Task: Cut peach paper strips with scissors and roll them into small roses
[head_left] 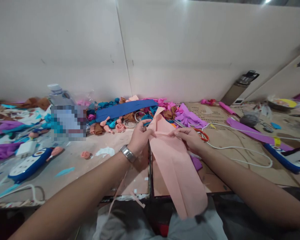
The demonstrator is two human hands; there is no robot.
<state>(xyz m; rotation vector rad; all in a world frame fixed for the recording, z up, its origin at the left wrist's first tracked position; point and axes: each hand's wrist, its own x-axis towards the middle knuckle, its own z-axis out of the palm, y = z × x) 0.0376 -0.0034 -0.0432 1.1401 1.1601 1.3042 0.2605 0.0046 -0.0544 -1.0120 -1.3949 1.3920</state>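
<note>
A long strip of pink crepe paper (177,166) is stretched between my two hands, its lower end hanging over the table edge toward my lap. My left hand (141,136), with a watch at the wrist, pinches the strip near its top. On the other side, my right hand (190,137) pinches the paper, and a crosswise fold runs between the two grips. Scissors with orange handles (202,135) lie just beside my right hand, partly hidden by it. Behind my hands sits a pile of coloured paper pieces and rolled paper roses (120,127).
A blue paper strip (125,110) lies across the pile. Blue-and-white power strips (31,165) are at left and right, with a white cable (250,162). A plastic bottle (58,95) and a dark tumbler (240,87) stand near the wall. A single pink rose (85,154) lies front left.
</note>
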